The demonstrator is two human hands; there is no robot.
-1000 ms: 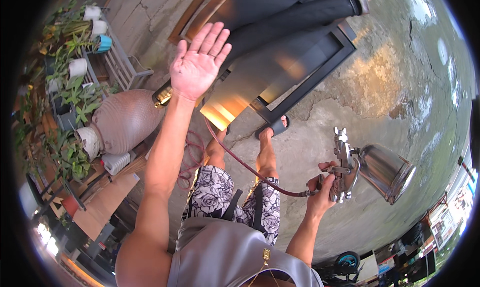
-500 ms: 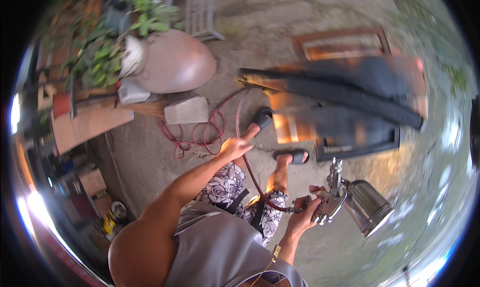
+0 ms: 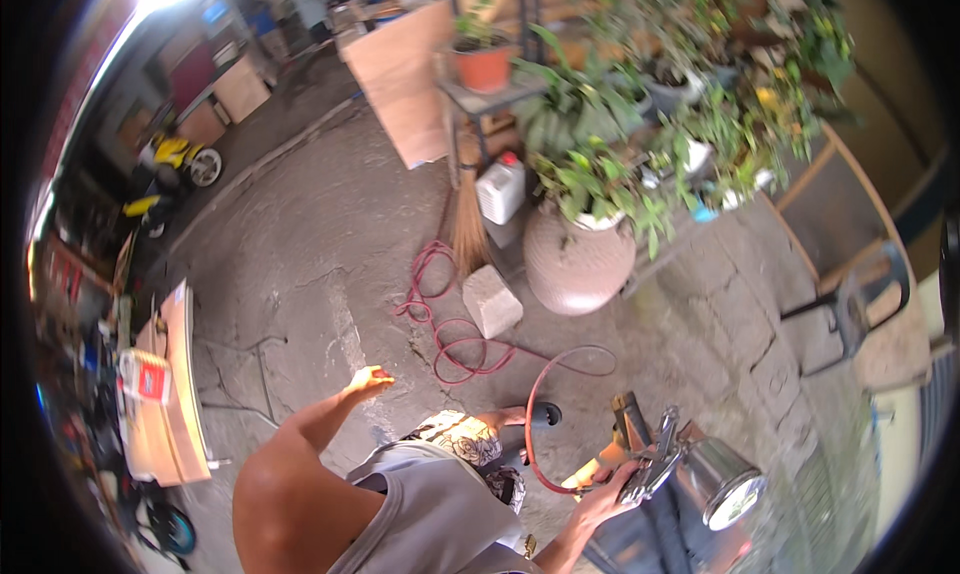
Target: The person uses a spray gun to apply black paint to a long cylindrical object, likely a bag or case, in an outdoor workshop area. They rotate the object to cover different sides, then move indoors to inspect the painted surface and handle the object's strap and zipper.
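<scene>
My right hand (image 3: 606, 496) grips a metal spray gun (image 3: 652, 469) with a large silver cup (image 3: 722, 486) on its side. A red hose (image 3: 536, 434) runs from the gun down to loose coils (image 3: 452, 366) on the concrete. Dark board-like pieces (image 3: 640, 540) lie below the gun at the bottom, partly covered by it. My left hand (image 3: 371, 382) hangs out to the left with its fingers loosely bent and nothing visible in it.
Potted plants (image 3: 590, 179) and a big clay jar (image 3: 578, 269) line the back, near a broom (image 3: 468, 224), white jug (image 3: 501, 195) and stone block (image 3: 491, 301). A plywood table (image 3: 175, 424) stands left, a yellow two-wheeler (image 3: 170, 164) farther back, a chair (image 3: 850, 314) right.
The view has swung round sharply: the dark pieces moved from the top to the bottom and the plants rightward. My left hand has dropped from a raised, spread palm.
</scene>
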